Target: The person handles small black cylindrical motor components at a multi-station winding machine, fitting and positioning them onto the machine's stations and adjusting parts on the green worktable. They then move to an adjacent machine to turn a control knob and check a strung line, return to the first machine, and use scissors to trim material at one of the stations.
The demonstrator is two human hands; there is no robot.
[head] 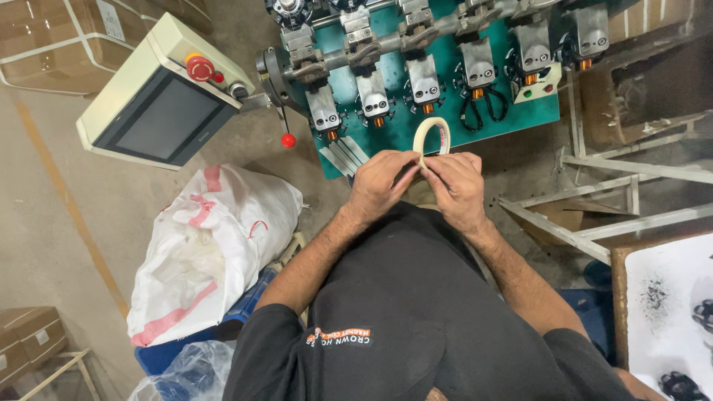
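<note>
A pale roll of masking tape (431, 134) is held upright in front of my chest, over the near edge of a green machine plate (520, 111). My left hand (380, 183) pinches the lower left of the roll with thumb and fingers. My right hand (455, 182) grips its lower right, fingertips meeting the left hand's at the tape. Both hands touch each other at the roll. Behind the roll a row of grey winding heads (423, 80) with small copper coils sits on the plate.
A cream control box with a dark screen (165, 111) and red stop button (200, 68) juts out at left. A white sack (212, 245) lies on the floor below it. A metal frame (624, 193) and a white-topped table (665, 297) stand at right. Cardboard boxes (59, 37) sit far left.
</note>
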